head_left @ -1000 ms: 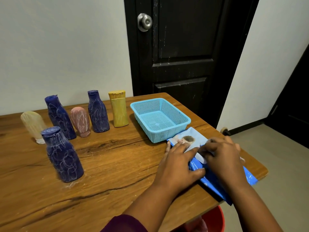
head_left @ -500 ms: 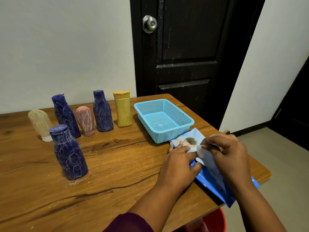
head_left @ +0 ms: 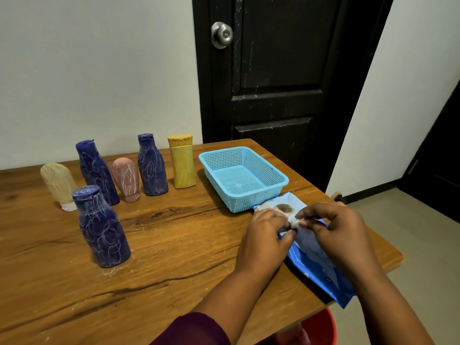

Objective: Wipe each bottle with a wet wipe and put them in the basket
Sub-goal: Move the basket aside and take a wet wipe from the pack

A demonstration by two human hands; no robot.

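Several scribbled bottles stand on the left of the wooden table (head_left: 174,245): three dark blue ones (head_left: 102,227) (head_left: 95,170) (head_left: 151,166), a pink one (head_left: 125,179), a pale one (head_left: 59,185) and a yellow one (head_left: 182,164). An empty light blue basket (head_left: 278,185) sits right of them. Near the table's right edge lies a blue wet wipe pack (head_left: 316,267). My left hand (head_left: 263,240) presses on the pack. My right hand (head_left: 341,235) pinches a wipe (head_left: 297,223) at the pack's opening.
A dark door with a round knob (head_left: 222,34) stands behind the table. A red bucket (head_left: 321,329) shows below the table's near right corner. The floor lies to the right.
My right hand has peeled up the pack's flap and drawn a wipe end out of the opening. My left hand stayed on the pack. The view shifted slightly.
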